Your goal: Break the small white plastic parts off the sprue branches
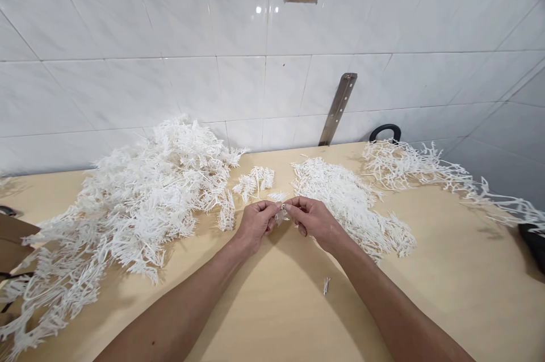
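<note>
Near the middle of the wooden table, my left hand (256, 224) and my right hand (312, 219) meet with fingers pinched on a small white branched piece (280, 216). The fingers partly cover it. A large heap of white branched pieces (157, 186) lies to the left, with a small cluster (255, 181) just beyond my left hand. To the right of my hands spreads a flatter white pile (340, 197). A tiny white bit (326, 285) rests on the table beside my right forearm.
More white strands (413, 166) stretch along the right rear of the table (272, 316). Behind them stands a black handle (385, 132). A metal strip (338, 109) leans on the tiled wall. At the left edge is a brown box (15, 240); a black object (532, 245) sits far right.
</note>
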The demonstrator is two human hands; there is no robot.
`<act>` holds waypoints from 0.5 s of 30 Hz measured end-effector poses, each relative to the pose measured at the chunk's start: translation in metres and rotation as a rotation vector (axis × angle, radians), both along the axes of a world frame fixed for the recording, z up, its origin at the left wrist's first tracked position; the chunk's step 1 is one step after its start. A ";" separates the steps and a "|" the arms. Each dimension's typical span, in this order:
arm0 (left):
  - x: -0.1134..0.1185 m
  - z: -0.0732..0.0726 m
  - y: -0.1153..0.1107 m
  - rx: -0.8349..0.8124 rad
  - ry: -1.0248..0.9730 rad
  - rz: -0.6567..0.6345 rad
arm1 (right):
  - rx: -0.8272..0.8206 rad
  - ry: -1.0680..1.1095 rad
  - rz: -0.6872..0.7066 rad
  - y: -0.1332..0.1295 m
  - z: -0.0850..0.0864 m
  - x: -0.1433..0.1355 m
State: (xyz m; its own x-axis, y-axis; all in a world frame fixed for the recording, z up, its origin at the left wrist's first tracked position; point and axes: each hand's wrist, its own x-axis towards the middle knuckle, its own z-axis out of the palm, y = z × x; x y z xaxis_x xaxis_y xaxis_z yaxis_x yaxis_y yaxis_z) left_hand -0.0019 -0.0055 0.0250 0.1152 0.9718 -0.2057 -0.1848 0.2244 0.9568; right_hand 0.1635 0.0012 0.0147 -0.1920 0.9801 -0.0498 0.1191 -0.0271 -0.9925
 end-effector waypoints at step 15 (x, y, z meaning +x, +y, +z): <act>0.004 0.000 0.000 0.015 -0.018 0.062 | 0.093 -0.291 -0.205 -0.006 0.005 -0.014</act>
